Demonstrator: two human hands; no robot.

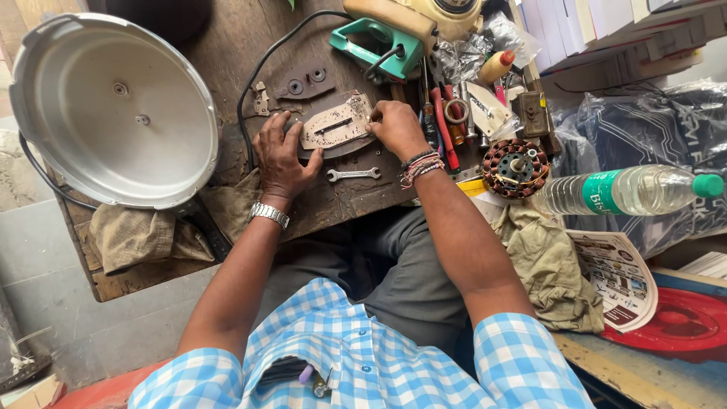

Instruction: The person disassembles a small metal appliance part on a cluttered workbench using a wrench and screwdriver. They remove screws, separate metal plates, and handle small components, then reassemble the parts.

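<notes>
A flat, pointed metal plate (335, 125) with slots lies on a dark iron-shaped base on the wooden bench (227, 45). My left hand (284, 155) rests flat on the bench, its fingers pressing the plate's left edge. My right hand (395, 127) is closed at the plate's right end, pinching something too small to make out. A small spanner (353, 175) lies just in front of the plate, between my wrists. Two brown metal parts (303, 83) sit behind the plate.
A big aluminium pan (113, 106) fills the bench's left side. Screwdrivers (443, 125), a teal handle (379, 45), a copper-wound motor stator (515, 167) and a plastic water bottle (632, 191) crowd the right. Rags (140, 235) hang off the near edge.
</notes>
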